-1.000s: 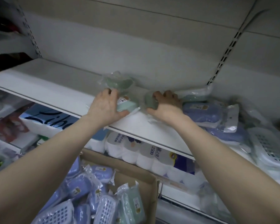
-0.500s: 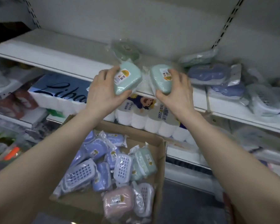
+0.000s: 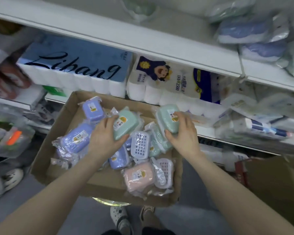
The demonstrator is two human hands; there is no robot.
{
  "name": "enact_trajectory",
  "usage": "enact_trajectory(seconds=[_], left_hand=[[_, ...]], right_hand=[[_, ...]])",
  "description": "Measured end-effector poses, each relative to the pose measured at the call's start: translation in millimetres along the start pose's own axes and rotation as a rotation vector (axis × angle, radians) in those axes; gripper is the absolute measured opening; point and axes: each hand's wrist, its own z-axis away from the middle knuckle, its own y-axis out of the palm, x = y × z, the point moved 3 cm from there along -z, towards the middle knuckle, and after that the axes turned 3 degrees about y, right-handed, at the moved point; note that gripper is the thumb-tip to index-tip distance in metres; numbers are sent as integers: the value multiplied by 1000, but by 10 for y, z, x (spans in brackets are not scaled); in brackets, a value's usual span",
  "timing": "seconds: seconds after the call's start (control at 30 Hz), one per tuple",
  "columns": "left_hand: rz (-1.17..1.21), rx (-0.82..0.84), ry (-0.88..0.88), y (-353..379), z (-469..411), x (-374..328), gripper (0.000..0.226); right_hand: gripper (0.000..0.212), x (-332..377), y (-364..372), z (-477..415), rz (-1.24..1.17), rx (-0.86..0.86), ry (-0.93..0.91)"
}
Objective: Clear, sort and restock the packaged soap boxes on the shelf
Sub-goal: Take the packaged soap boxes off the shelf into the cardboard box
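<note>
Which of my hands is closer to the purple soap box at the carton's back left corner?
Left. The left hand is just beside that purple soap box; the right hand is over the carton's right side.

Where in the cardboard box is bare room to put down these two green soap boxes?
The cardboard box shows bare floor along its near wall, left of the pink soap box, and in its far left corner beside the purple soap box. Middle and right are crowded.

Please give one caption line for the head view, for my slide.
Left hand holds a mint soap box, right hand a second mint box, above the cardboard carton.
</note>
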Motion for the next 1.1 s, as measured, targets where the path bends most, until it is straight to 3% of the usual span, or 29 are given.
enact_trajectory(seconds=[0.17,0.47,0.63,0.8,1.1], left_hand=[[-127,161,-38,518,-36,171,79],[-238,206,-28,1196,-759,18,75],[-299,335,-57,1497,-1077,-76,80],[-346,440,-22,1452,-1151,-119,75],[-404,208,161,431,-1069,-370,55]], right_hand=[[65,-460,406,-210,-12,143,295],[54,-757,1060,-876,107,254,297],[52,-835,1077,-967,357,324,128],[50,-715,877,-931,368,239,-33],[52,-164,20,-730,475,50,-157]])
